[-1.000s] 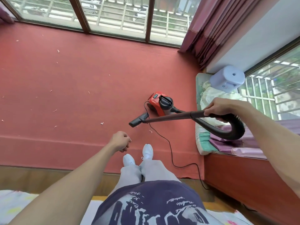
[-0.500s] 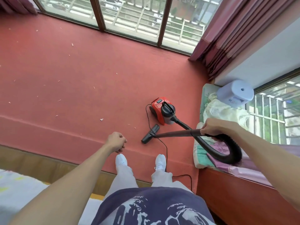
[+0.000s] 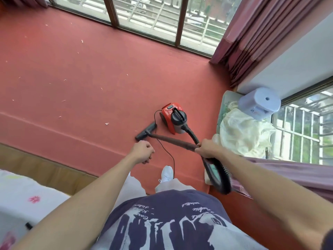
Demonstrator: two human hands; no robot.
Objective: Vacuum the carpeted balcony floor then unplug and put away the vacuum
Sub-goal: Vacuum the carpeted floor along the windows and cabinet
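A small red and black vacuum (image 3: 173, 118) sits on the red carpet (image 3: 90, 73) in front of me. My right hand (image 3: 207, 148) grips its dark wand (image 3: 171, 140) where the ribbed black hose (image 3: 219, 175) loops down beside my hip. The black floor nozzle (image 3: 146, 131) rests on the carpet just left of the vacuum. My left hand (image 3: 143, 152) hangs below the nozzle, fingers curled, holding nothing. A thin black power cord (image 3: 169, 154) runs from the vacuum back past my white shoe (image 3: 166, 174). Small white scraps (image 3: 106, 123) dot the carpet to the left.
A raised ledge at right holds a pale cushion (image 3: 225, 100), crumpled cream fabric (image 3: 245, 134) and a light purple stool (image 3: 259, 103). Mauve curtains (image 3: 255, 37) hang in the corner. Windows (image 3: 149, 17) line the far side. A wooden floor strip (image 3: 41, 170) and white bedding (image 3: 19, 199) lie at lower left.
The wand has swung down and the nozzle now rests on the carpet; it was in the air. My view has shifted right and my right hand has come closer to my body.
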